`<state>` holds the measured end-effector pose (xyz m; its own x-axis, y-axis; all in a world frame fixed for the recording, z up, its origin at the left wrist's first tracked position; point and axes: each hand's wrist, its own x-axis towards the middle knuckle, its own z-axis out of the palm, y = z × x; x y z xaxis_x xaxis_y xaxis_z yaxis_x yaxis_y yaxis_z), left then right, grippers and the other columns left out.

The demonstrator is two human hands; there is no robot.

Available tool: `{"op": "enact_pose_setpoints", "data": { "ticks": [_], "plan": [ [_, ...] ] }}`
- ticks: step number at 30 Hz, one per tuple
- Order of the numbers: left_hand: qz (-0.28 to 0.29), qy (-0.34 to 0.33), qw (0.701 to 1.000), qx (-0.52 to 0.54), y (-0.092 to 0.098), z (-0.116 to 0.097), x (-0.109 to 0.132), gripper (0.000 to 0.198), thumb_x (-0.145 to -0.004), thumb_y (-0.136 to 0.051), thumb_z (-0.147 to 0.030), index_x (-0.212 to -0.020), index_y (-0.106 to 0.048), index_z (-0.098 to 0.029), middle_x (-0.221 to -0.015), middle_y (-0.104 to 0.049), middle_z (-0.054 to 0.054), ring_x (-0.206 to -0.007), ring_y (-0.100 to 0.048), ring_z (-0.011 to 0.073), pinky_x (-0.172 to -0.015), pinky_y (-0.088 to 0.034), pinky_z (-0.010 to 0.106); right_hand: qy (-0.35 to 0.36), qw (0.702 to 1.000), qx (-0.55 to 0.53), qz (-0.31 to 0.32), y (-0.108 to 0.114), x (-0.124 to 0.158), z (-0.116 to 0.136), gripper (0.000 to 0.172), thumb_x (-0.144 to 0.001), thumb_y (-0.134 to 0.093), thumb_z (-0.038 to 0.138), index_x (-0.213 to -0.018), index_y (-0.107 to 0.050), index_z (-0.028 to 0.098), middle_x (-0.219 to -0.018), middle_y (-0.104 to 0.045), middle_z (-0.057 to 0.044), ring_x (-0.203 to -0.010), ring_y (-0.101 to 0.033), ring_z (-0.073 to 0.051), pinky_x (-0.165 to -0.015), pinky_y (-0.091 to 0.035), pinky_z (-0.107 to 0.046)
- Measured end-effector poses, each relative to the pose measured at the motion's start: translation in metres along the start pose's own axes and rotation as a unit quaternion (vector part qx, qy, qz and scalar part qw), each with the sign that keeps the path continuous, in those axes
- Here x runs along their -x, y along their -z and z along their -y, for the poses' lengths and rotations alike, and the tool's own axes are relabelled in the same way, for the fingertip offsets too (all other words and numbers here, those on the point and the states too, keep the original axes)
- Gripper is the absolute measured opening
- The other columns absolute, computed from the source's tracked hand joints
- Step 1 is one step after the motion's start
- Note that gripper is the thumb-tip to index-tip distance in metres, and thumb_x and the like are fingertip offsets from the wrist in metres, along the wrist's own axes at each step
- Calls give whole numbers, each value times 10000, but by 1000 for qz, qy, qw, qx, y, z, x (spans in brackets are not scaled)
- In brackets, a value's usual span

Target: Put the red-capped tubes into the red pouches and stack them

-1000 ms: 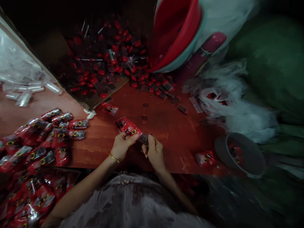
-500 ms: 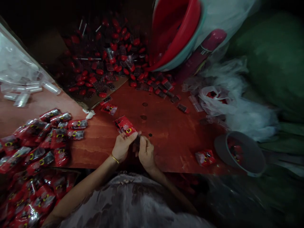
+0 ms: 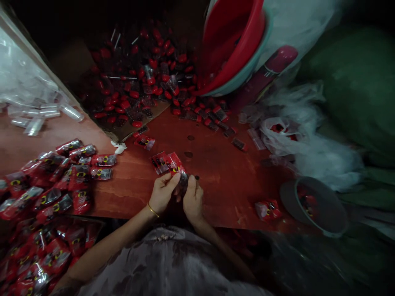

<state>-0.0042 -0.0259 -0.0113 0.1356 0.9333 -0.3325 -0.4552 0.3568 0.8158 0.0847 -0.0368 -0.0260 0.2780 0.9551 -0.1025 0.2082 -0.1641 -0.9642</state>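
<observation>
Close to the table's front edge, a small red printed packet (image 3: 175,161) with a see-through lower end is held between my two hands. My left hand (image 3: 162,190), a gold bangle at its wrist, pinches the packet with the thumb on top. My right hand (image 3: 193,199) has its thumb and fingers closed at the packet's clear end, with the fingertips partly hidden. Just beyond my left fingers is another red packet (image 3: 159,163); whether it touches them I cannot tell. Farther off on the wood lies a red packet (image 3: 145,142).
Filled red packets (image 3: 80,176) pile up at left, below clear tubes (image 3: 70,112). Red-capped tubes (image 3: 148,88) spill from a cardboard box (image 3: 123,130). At right are a red basin (image 3: 212,61), a flask (image 3: 262,78), plastic bags (image 3: 321,148) and a grey container (image 3: 288,196).
The held packet is turned more upright, and the second packet behind it now shows separately. My hands stay together at the packet; the whole view has shifted slightly.
</observation>
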Motion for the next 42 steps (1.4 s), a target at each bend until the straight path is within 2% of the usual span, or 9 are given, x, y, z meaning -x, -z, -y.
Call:
{"op": "enact_pose_setpoints", "data": {
  "ticks": [6,13,17,21,25,30,34,38,42],
  "plan": [
    [-17,-17,998,-50,-6,4,4,355,-600,-722,-465,-688,-613,-138,-478,-491,-58,-379,-402,34,-376,-322,168,-24,999,-8,-22,2,-3,3,460,-853,-302,561,-653,-530,217,-661,-626,-47,-631,-555,-170,-568,-449,-260],
    [-40,20,999,2,2,-3,-2,363,-648,-682,-479,-750,-605,-140,-400,-462,-76,-277,-371,45,-305,-305,181,27,997,12,72,-7,0,-2,482,-855,-279,577,-686,-556,221,-687,-660,-69,-647,-607,-180,-559,-458,-260],
    [-24,23,999,-21,4,-6,-3,354,-612,-706,-458,-577,-547,-144,-393,-470,-59,-283,-412,63,-299,-342,190,3,995,35,94,-7,-3,3,528,-856,-256,593,-603,-525,216,-526,-584,-42,-514,-561,-154,-468,-420,-237],
    [5,55,998,5,5,-12,-3,348,-631,-676,-467,-609,-581,-133,-343,-424,-63,-270,-437,96,-292,-354,205,-57,976,-47,207,2,-7,8,587,-871,-187,602,-638,-534,190,-487,-531,-6,-399,-483,-103,-399,-385,-204],
    [17,56,997,55,13,-15,-2,385,-671,-640,-479,-826,-652,-127,-373,-392,-81,-291,-433,95,-306,-377,217,27,950,-72,304,9,-11,8,350,-857,-398,512,-801,-546,200,-643,-587,16,-451,-507,-83,-486,-429,-204],
    [15,20,996,82,20,-9,1,375,-642,-691,-451,-513,-540,-133,-570,-575,10,-401,-474,80,-362,-404,219,80,959,11,273,-1,-14,4,264,-871,-429,376,-692,-517,202,-556,-533,42,-428,-480,-76,-458,-388,-187],
    [-23,38,992,120,31,-14,4,298,-652,-707,-414,-715,-636,-132,-677,-652,37,-507,-554,108,-469,-454,225,122,953,59,271,-12,-16,2,223,-880,-419,342,-771,-561,210,-628,-598,20,-491,-540,-98,-484,-411,-193],
    [-167,31,956,237,69,-32,5,233,-705,-666,-427,-772,-656,-204,-831,-714,36,-797,-659,151,-747,-500,269,194,943,165,216,-11,-33,9,210,-878,-435,333,-908,-612,224,-731,-672,-13,-643,-622,-147,-597,-446,-226],
    [-241,-95,899,354,110,-52,8,399,-746,-519,-592,-808,-663,-225,-836,-728,23,-892,-658,146,-832,-493,258,243,921,262,157,-7,-66,19,248,-885,-416,351,-936,-623,223,-855,-696,-48,-745,-643,-180,-660,-454,-256]
  ]
}}
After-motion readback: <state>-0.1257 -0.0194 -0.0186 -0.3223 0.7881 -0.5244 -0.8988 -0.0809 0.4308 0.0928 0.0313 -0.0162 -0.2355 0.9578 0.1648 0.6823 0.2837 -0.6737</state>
